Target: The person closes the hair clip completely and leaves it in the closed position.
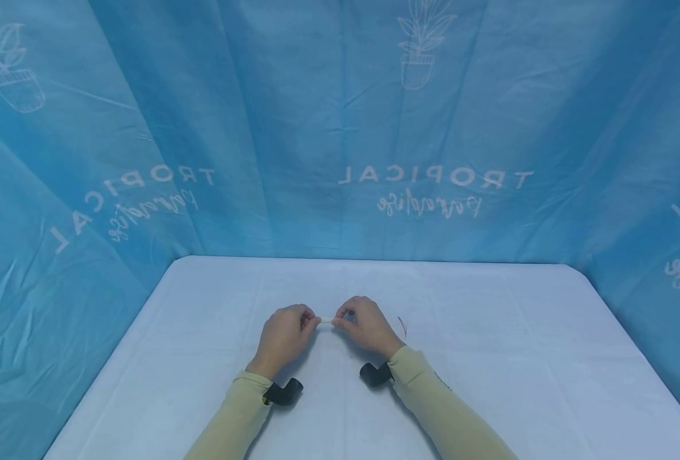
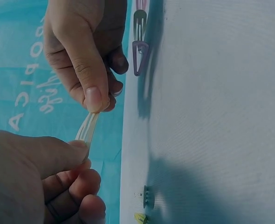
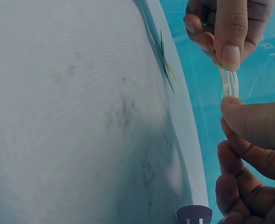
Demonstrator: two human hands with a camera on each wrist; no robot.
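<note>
Between the two hands, a cream-white snap hair clip (image 1: 326,320) is held level above the table. My left hand (image 1: 285,333) pinches one end with thumb and forefinger, and my right hand (image 1: 370,327) pinches the other. In the left wrist view the clip (image 2: 86,128) shows slim parallel strips, its ends covered by the fingertips. The same strips of the clip (image 3: 230,83) appear in the right wrist view. Other fingers of both hands are loosely curled.
A white-covered table (image 1: 518,358) stands before blue printed curtains (image 1: 294,128). In the left wrist view lie a purple triangular clip (image 2: 136,69), a grey-green clip (image 2: 140,21), a small green piece (image 2: 146,197) and a yellow piece (image 2: 140,218). Thin green-yellow strands (image 3: 167,67) lie near a purple clip (image 3: 194,213).
</note>
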